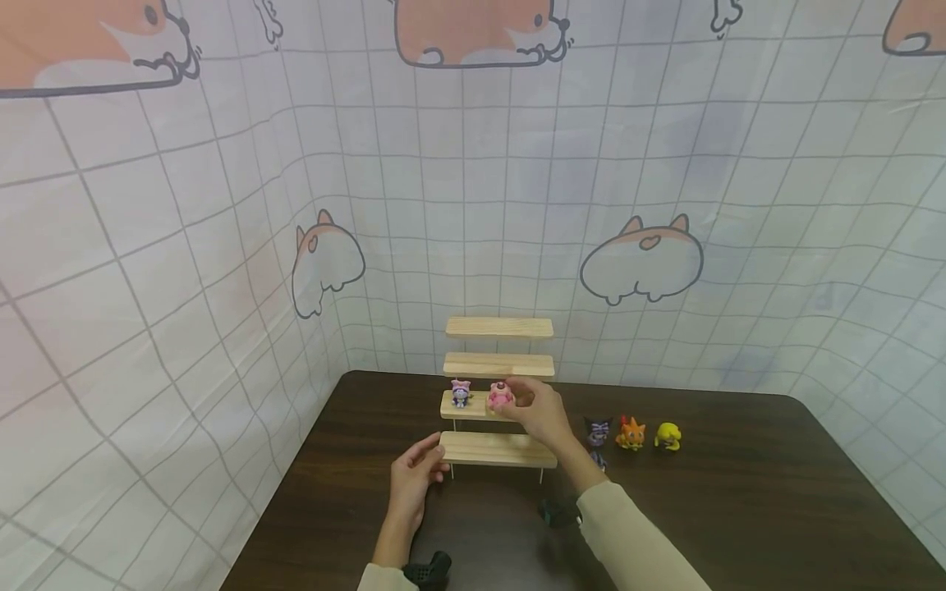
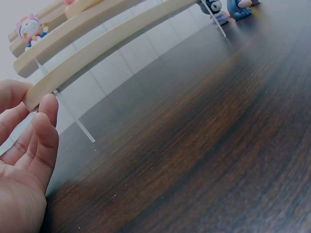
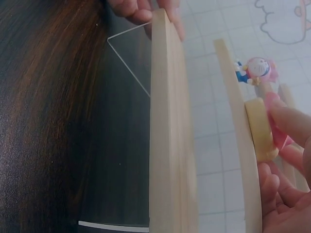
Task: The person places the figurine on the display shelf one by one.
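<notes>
A stepped display stand with pale wooden boards stands on the dark table. My left hand (image 1: pixel 414 480) pinches the left end of its lowest board (image 1: pixel 498 449) between thumb and fingers, as the left wrist view also shows. One board higher, my right hand (image 1: pixel 545 417) holds a pink figurine (image 1: pixel 500 396) by its right side. In the right wrist view, the figurine's round yellow base (image 3: pixel 259 131) is at that board (image 3: pixel 243 145); whether it bears its full weight I cannot tell. To its left on the same board stands a small pink-and-white figurine (image 1: pixel 461 394) with blue parts.
Right of the stand, on the table (image 1: pixel 739 492), are a dark purple figurine (image 1: pixel 598 432), an orange one (image 1: pixel 631 433) and a yellow one (image 1: pixel 668 437). Another dark figurine (image 1: pixel 599 461) is partly hidden by my right forearm. A patterned white curtain (image 1: pixel 502 205) hangs behind the table.
</notes>
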The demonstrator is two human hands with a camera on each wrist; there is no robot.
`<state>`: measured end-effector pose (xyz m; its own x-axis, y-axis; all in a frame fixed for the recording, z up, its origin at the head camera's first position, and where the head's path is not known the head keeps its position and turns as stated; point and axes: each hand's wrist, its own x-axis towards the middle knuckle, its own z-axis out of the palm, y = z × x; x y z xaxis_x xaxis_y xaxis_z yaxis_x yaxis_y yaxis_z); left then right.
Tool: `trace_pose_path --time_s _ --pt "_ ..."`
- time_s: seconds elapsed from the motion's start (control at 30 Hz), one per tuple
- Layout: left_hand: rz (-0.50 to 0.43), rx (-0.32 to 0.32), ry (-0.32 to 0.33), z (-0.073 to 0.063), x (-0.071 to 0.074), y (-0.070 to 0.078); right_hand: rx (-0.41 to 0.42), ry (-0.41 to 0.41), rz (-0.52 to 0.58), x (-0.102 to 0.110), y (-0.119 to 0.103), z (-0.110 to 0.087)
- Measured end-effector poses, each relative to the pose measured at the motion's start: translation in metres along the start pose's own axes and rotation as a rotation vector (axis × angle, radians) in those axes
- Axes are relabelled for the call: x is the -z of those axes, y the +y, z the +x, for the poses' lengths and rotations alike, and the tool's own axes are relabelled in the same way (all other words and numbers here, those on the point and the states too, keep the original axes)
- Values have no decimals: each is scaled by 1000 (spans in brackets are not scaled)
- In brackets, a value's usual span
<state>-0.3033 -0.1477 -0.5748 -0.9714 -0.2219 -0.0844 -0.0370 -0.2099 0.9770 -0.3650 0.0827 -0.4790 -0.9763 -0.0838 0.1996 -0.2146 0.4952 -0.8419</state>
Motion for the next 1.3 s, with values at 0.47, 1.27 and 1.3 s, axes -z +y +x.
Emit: trace_pose_path --time_s 0.47,1.27,1.3 --pt "0 -3 -16 0 1 -1 17 33 -7 -4 -5 2" --pt "-11 0 -14 -1 -1 1 -2 54 -16 -7 0 3" --pt "-10 0 -15 -1 -1 1 -2 53 -8 -7 0 2"
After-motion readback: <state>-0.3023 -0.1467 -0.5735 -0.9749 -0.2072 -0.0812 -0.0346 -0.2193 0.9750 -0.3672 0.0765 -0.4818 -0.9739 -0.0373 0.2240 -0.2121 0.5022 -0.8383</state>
